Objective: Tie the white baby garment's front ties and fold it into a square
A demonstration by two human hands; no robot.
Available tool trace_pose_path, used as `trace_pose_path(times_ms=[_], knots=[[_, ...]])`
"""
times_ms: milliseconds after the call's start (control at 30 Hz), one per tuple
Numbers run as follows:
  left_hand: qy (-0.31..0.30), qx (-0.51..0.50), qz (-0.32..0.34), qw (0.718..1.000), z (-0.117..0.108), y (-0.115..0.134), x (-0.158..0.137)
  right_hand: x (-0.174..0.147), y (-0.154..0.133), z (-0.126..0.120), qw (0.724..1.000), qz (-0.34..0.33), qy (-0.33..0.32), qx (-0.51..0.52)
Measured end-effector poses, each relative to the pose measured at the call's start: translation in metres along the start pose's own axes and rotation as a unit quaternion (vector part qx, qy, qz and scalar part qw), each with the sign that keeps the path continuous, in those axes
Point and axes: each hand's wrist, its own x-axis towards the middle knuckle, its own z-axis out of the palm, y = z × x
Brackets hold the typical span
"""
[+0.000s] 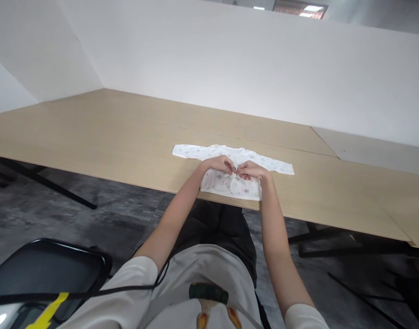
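- Both hands are meeting at the middle of a small white baby shirt (230, 171), their fingertips pinching the cloth near its front opening.
- Left hand (218, 163) is resting on the shirt's chest, fingers curled and pressed together on a bit of fabric at the centre.
- Right hand (252, 170) is lying just beside it, almost touching, its fingers likewise closing on the fabric at the same spot.
- What exactly the fingertips are gripping, a tie or a fold, is too small to tell.
- The shirt is lying flat on a light wooden table (109, 132), close to the near edge, right in front of the person.
- Its two long sleeves are stretching out to either side, and a faint printed pattern is showing across the cloth.
- Its lower hem is reaching the table's near edge.
- Both forearms are reaching forward and are bare, coming out of short pale sleeves.
- A white partition wall (250, 64) is rising behind the table.
- A black chair (48, 267) is standing at the lower left, on grey floor.
- Dark table legs are showing beneath the tabletop on both sides.
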Motion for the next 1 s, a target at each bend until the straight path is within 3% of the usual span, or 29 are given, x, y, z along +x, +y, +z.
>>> trace_pose_path(times_ms=[300,600,900,1000], knots=[[-0.003,-0.054,-0.025,0.998,0.000,0.001,-0.003,-0.005,-0.009,0.002,1.000,0.003,-0.005,0.025],[0.004,-0.075,-0.022,0.997,-0.001,-0.003,-0.002,0.005,0.004,-0.001,0.998,0.001,-0.034,0.057],[0.057,-0.061,-0.037,0.996,0.002,0.006,-0.002,0.013,0.011,0.000,1.000,-0.014,-0.010,0.024],[0.048,-0.062,-0.025,0.997,0.002,0.001,-0.001,0.016,0.014,0.002,0.999,-0.013,-0.002,0.029]])
